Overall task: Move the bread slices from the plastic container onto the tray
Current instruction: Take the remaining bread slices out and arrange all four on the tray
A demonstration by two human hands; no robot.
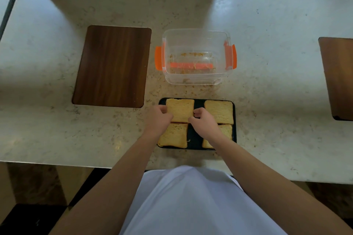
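Observation:
Several bread slices lie on the black tray (198, 103) near the counter's front edge. My left hand (159, 118) pinches the left edge of the far-left slice (180, 109), and my right hand (203, 120) pinches its right edge. That slice rests on the tray. Beside it lies the far-right slice (219, 111). The near-left slice (172, 136) and the near-right slice (226, 132) lie closer to me, the latter partly hidden by my right forearm. Behind the tray stands the clear plastic container (196, 80) with orange clips, holding only crumbs.
A dark wooden board (112, 66) lies left of the container. Another wooden board (338, 76) sits at the right edge. Crumbs are scattered on the marble counter (277, 63) between container and tray. A window frame runs along the back.

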